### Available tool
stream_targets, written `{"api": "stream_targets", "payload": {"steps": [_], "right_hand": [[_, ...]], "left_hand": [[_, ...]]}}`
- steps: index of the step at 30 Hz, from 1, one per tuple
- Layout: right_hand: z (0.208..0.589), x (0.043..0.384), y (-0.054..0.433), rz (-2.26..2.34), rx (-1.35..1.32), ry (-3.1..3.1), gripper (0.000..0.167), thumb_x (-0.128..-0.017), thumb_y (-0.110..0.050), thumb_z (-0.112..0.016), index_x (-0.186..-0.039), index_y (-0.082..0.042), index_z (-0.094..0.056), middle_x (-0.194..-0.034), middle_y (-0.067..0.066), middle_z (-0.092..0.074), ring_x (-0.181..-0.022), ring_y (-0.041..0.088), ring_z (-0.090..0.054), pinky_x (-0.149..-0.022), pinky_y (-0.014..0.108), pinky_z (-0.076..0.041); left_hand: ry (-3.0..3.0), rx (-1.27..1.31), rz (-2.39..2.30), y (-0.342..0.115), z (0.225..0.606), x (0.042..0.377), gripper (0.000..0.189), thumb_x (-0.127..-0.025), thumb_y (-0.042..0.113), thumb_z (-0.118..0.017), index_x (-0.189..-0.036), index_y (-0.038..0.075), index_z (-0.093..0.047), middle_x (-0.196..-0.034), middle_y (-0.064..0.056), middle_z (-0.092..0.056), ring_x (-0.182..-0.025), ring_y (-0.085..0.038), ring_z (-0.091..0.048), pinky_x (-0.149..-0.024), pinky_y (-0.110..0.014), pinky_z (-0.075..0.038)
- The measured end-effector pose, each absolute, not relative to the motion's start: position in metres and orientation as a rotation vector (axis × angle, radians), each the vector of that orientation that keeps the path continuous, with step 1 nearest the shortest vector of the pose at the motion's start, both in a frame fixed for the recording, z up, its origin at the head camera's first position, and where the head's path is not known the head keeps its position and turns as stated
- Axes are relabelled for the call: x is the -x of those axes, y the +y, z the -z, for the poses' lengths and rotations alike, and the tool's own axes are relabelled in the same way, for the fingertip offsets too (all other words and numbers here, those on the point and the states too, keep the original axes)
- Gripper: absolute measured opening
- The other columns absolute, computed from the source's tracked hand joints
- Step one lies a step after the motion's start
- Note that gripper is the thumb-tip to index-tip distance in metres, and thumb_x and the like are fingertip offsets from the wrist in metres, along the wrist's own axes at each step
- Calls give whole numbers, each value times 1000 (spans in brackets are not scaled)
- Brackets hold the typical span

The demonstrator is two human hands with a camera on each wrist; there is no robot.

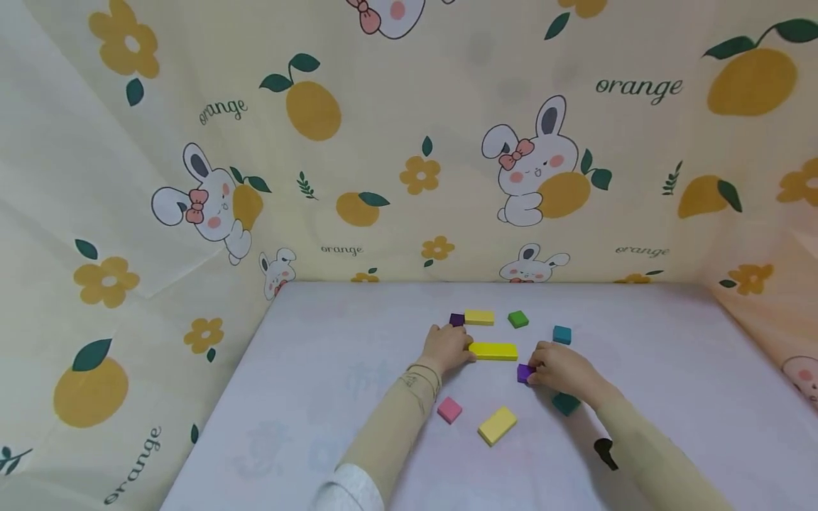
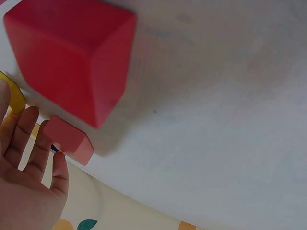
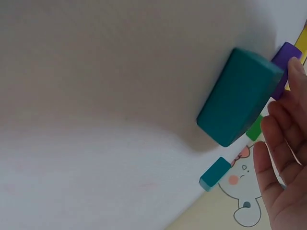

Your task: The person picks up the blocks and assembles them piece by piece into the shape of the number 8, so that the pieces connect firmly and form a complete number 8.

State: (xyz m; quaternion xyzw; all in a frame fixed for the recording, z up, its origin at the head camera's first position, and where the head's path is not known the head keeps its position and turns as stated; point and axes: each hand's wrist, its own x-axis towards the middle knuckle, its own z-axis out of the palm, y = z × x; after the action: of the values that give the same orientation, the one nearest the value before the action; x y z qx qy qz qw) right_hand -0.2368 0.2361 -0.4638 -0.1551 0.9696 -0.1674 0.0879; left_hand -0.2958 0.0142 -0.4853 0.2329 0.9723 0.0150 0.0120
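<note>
In the head view my left hand (image 1: 445, 348) pinches the left end of a long yellow block (image 1: 494, 351) lying on the table. A salmon-pink block (image 2: 69, 139) sits beside its outer fingers in the left wrist view, while the hand covers that spot in the head view. Just beyond those fingers is a dark purple block (image 1: 456, 319). My right hand (image 1: 565, 370) holds a small purple block (image 1: 525, 374) between thumb and fingers, right below the yellow block's right end. The right wrist view shows the thumb on this purple block (image 3: 286, 64), other fingers loosely bent.
Farther back lie a yellow block (image 1: 479, 317), a green block (image 1: 518, 319) and a teal block (image 1: 562, 335). Nearer are a pink block (image 1: 449, 410), a pale yellow block (image 1: 497, 426) and a dark teal block (image 1: 566, 404) beside the right wrist. Patterned cloth (image 1: 383, 234) rises behind the table.
</note>
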Motion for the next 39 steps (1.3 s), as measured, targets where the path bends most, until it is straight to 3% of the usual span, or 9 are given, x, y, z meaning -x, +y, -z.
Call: {"api": "stream_targets", "payload": {"steps": [12, 22, 30, 39], "right_hand": [[465, 252, 245, 425, 584, 2922, 16, -81, -19, -70, -94, -9, -72, -85, -4, -59, -73, 10, -48, -74, 32, -50], [462, 253, 245, 395, 671, 2913, 16, -80, -16, -71, -94, -8, -72, -85, -2, -60, -73, 9, -48, -74, 30, -50], [462, 255, 246, 432, 654, 2890, 19, -81, -17, -70, -97, -6, -72, -87, -2, -60, -73, 9, -49, -74, 30, -50], [464, 254, 247, 484, 627, 2883, 19, -82, -18, -70, -97, -8, -72, -86, -4, -59, -73, 9, -48, -72, 28, -49]], "left_hand": [[3028, -730, -50, 18, 487, 295, 34, -83, 49, -62, -110, 29, -68, -92, 11, -63, -82, -8, -56, -84, -32, -41], [3081, -872, 277, 16, 488, 290, 35, -86, 53, -56, -109, 29, -66, -108, 12, -64, -98, -9, -57, -87, -32, -42], [3081, -773, -31, 14, 488, 292, 33, -81, 45, -67, -107, 25, -69, -97, 9, -64, -89, -10, -55, -83, -33, -43], [3076, -773, -129, 0, 484, 285, 39, -81, 42, -67, -114, 21, -65, -108, 5, -65, -100, -15, -56, -86, -36, -43]]}}
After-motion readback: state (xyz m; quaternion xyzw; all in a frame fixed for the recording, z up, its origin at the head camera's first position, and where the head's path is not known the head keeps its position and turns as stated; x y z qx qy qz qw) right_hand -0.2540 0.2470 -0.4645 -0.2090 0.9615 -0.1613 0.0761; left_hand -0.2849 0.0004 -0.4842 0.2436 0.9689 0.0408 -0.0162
